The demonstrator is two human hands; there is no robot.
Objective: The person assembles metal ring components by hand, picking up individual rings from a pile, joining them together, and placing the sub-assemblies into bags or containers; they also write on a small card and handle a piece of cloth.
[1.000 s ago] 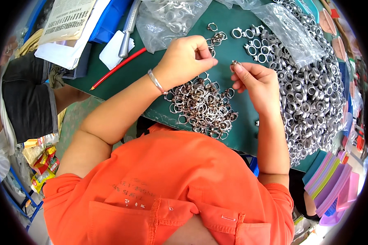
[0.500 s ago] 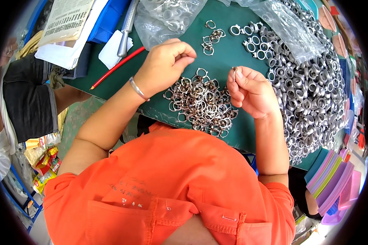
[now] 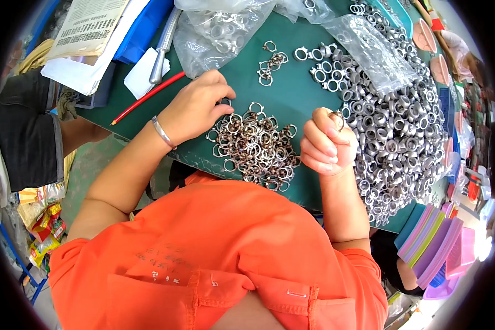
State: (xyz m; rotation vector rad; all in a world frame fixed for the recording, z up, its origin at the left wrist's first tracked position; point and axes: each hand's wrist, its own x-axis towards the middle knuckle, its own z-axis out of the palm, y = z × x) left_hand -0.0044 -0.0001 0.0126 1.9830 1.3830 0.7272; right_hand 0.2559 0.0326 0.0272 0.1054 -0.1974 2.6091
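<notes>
My left hand rests fingers-down, its grip closed over the small ring pile on the green counter. At three o'clock, my right hand pinches one metal ring. I'd keep that pinch firm and work close above the pile.
</notes>
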